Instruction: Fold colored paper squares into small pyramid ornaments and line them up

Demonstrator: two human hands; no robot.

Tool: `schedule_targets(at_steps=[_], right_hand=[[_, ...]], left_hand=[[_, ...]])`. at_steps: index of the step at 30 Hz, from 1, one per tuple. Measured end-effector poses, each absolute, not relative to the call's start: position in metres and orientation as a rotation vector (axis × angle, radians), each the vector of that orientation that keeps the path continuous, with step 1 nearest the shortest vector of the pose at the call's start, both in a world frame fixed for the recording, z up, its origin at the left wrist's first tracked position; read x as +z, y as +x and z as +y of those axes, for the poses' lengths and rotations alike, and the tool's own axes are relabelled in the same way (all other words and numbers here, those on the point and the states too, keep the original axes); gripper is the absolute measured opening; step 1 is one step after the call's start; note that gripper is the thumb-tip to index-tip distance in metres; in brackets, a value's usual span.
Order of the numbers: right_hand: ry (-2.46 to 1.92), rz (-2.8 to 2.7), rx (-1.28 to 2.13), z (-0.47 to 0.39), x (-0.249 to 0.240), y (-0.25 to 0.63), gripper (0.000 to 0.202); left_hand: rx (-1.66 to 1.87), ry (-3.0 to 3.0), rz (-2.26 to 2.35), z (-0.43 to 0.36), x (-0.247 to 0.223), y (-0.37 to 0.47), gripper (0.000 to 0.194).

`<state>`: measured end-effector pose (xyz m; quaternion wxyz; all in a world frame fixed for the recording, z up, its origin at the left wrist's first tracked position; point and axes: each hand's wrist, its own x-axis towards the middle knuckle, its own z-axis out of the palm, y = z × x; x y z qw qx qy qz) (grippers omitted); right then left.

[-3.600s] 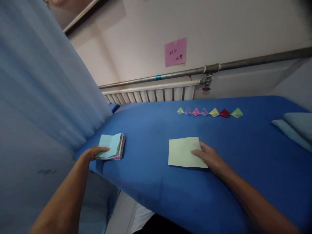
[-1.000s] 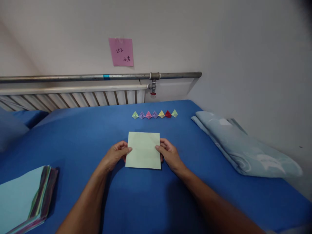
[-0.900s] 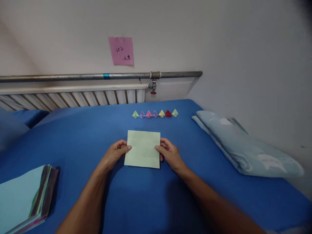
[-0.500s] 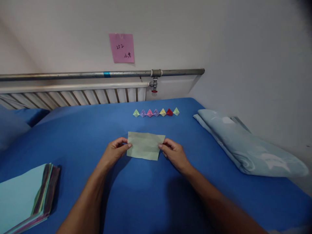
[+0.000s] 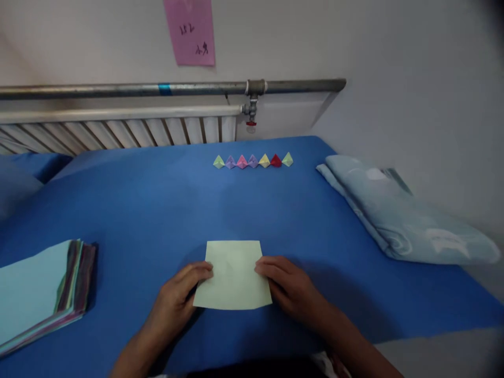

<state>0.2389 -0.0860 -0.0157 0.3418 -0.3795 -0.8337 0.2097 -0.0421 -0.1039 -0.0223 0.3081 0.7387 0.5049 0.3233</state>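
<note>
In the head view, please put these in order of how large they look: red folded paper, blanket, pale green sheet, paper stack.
1. Blanket and paper stack: too close to rank; the picture edge cuts the stack.
2. Pale green sheet
3. Red folded paper

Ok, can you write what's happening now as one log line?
left hand: holding pale green paper | right hand: holding same sheet | stacked paper: left side | folded shapes: row beyond hands

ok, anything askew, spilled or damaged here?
Minor only: paper stack at left has uneven edges, pink wall note hangs slightly tilted. No spill or damage visible; pale sheet in left hand and right hand looks intact.
</note>
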Motion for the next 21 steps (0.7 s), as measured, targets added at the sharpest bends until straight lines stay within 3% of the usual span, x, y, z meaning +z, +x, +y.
schedule_targets(at_steps=[9, 15, 21], right_hand=[[-1.139, -2.417, 0.341, -0.097, -0.022, 0.234, 0.039], [-1.147, -2.398, 0.345, -0.097, -0.028, 0.237, 0.037], [-1.246, -2.209, 0.485, -0.095, -0.025, 0.234, 0.019]], left_hand=[[0.631, 2.547, 1.445, -0.115, -0.034, -0.034, 0.046], [0.642, 2.557, 1.417, -0.115, -0.033, -0.037, 0.036], [0.701, 2.296, 1.531, -0.110, -0.033, -0.035, 0.023]])
